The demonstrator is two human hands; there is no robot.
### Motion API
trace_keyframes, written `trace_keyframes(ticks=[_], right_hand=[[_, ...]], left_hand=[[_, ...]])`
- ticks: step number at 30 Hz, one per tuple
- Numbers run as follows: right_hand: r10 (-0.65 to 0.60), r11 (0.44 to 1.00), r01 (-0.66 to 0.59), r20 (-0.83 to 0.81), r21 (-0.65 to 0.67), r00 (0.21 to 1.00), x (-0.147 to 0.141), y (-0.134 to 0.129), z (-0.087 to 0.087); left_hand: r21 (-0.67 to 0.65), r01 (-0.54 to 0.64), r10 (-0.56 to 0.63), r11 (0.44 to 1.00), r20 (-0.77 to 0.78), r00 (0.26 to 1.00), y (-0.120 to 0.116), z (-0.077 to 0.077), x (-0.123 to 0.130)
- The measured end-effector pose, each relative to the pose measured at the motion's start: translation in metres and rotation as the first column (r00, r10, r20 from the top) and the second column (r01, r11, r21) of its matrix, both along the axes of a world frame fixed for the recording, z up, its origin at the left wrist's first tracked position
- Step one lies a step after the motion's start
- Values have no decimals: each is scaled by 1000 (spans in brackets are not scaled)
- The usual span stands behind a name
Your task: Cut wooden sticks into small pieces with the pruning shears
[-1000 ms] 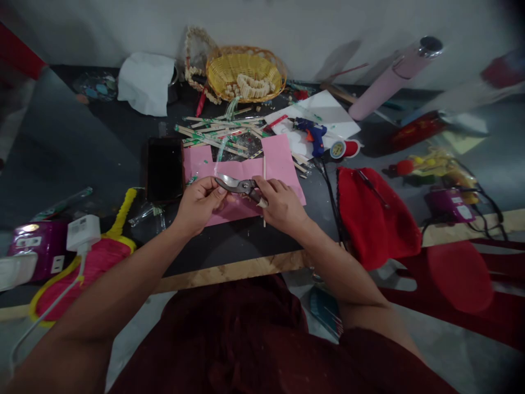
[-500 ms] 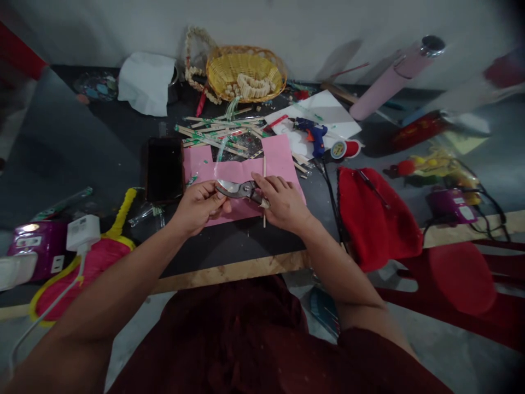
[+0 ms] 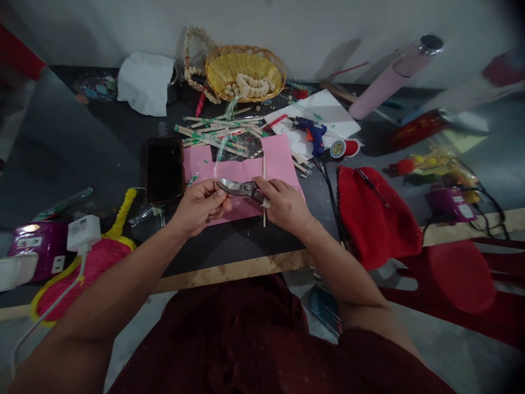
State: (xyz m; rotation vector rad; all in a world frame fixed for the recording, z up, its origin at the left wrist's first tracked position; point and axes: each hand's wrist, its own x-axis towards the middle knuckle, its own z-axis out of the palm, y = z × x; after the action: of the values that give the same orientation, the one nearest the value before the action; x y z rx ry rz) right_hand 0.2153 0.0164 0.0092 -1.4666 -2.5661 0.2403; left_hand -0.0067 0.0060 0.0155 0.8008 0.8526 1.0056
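My right hand is wrapped round the handles of a pair of pruning shears, its thumb near the pivot. The blades point left over a sheet of pink paper. At the blade end, my left hand is closed, with its thumb and fingers pinching the tip. Whether a small piece is also between those fingers is hidden. A thin wooden stick runs upright in view beside and under my right hand. Behind the paper lie several chopsticks, some in green-printed wrappers.
Left of the paper lies a phone. A wicker basket holding small pale pieces stands at the back. To the right are a blue glue gun, a red thread spool, a red cloth and a pink bottle.
The shears' blades look slightly closer together and their angle has shifted a little. Both hands stay in almost the same place.
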Motion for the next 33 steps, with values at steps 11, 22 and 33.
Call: trace_keyframes(ticks=[11,22,33], right_hand=[[-26,999,24,55,38,998,-4,2,2],[21,1000,-21,11,6,1000,1,3,2],[29,999,-29,23,22,999,2,1,4]], left_hand=[[292,-98,175,951,-249,952,-1,-9,-3],[92,25,-18,995,-78,997,0,-1,-6],[9,47,-46,999,-33,998,-3,6,-4]])
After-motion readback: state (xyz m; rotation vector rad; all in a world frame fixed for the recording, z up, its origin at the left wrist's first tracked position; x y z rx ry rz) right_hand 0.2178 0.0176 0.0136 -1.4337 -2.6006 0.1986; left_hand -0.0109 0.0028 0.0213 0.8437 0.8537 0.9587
